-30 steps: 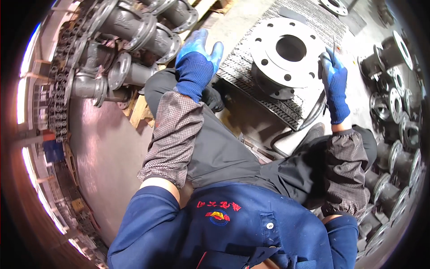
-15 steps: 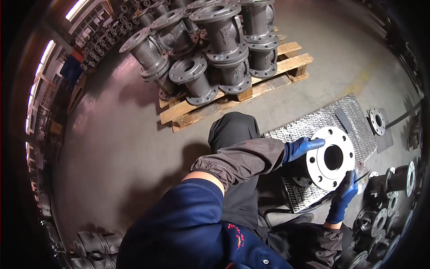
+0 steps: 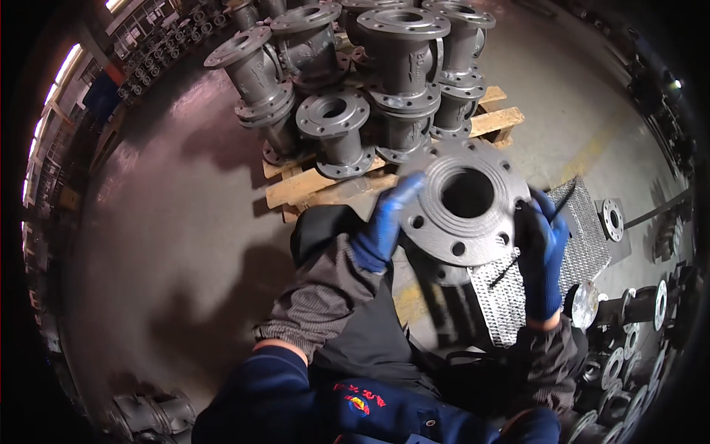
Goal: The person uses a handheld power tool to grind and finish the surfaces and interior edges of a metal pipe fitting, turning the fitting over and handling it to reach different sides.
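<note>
Before the pallet (image 3: 296, 191), one flanged fitting (image 3: 467, 231) points bore-up, long axis tilted. Left hand (image 3: 386, 222) and right hand (image 3: 546, 244) grip its edge with their fingers; one thin rod (image 3: 565, 198) crosses the right.

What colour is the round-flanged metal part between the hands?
The round-flanged metal part is grey; clearest in head view.

A flanged pipe fitting (image 3: 462, 233) is held between two blue-gloved hands — the left hand (image 3: 384, 222) at its left rim, slightly blurred, and the right hand (image 3: 546, 251) at the opposite edge, a thin dark rod (image 3: 564, 200) sticking out past its fingers. Behind and to the right lies a textured metal plate (image 3: 584, 240), with a loose flange (image 3: 606, 216) near it. Farther off, grey flanged valve bodies (image 3: 414, 66) stand stacked on a wooden pallet (image 3: 314, 189); more flanged fittings (image 3: 651, 309) cluster at lower right.
</note>
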Demonstrator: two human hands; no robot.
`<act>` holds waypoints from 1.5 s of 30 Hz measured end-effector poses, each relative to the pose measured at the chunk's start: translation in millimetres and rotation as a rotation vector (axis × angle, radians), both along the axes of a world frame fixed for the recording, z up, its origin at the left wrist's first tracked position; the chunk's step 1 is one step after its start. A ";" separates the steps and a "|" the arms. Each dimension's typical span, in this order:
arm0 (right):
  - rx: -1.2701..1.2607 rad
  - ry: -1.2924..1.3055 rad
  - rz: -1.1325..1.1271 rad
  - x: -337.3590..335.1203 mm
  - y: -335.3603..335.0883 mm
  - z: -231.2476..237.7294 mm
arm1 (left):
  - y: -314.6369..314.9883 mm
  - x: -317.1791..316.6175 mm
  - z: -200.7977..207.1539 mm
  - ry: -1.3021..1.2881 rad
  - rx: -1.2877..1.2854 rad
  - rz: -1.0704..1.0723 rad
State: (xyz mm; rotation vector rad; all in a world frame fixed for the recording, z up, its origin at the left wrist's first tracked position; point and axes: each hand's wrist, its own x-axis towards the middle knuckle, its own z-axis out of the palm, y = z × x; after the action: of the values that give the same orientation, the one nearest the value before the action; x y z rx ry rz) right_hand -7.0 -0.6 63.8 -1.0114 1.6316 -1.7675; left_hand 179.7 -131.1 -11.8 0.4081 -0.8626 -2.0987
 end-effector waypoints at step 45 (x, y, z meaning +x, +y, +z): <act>0.032 -0.703 -0.223 102.6 297.7 -100.7 | 13.5 -133.3 -51.5 -0.758 -0.759 0.053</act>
State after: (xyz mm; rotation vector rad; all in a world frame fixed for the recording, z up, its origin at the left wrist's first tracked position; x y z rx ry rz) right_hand 95.5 297.1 -36.9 -0.1379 1.3313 -1.9274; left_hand 46.3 -117.6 -63.3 0.7976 -1.9518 -1.3833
